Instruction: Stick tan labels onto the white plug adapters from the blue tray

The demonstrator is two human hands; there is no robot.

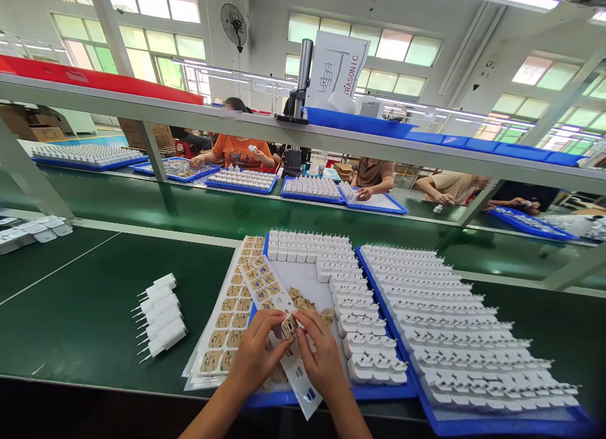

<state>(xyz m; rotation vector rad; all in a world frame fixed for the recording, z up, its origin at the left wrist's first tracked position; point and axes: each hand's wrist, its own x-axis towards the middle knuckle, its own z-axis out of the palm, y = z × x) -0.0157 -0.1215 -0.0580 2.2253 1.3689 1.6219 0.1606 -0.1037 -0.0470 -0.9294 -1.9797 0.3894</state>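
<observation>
A small white plug adapter (288, 326) is held up in front of me, its tan face with a dark port slot turned towards me. My left hand (255, 351) grips it from the left between thumb and fingers. From the other side, the fingertips of my right hand (322, 354) close on its edge. Beneath the hands lies a narrow sticker strip (299, 379), partly covered by them. Left of it is a stack of sheets with tan stickers (223, 320). Loose tan pieces (303, 300) lie in the blue tray (274, 399) behind my hands.
White adapters (372, 344) stand in rows along that tray's right side. Another blue tray (511, 426) of adapters sits further right. Several adapters (163, 319) lie on the green table at left. Beyond a shelf beam (237, 127), co-workers (243, 150) handle similar trays.
</observation>
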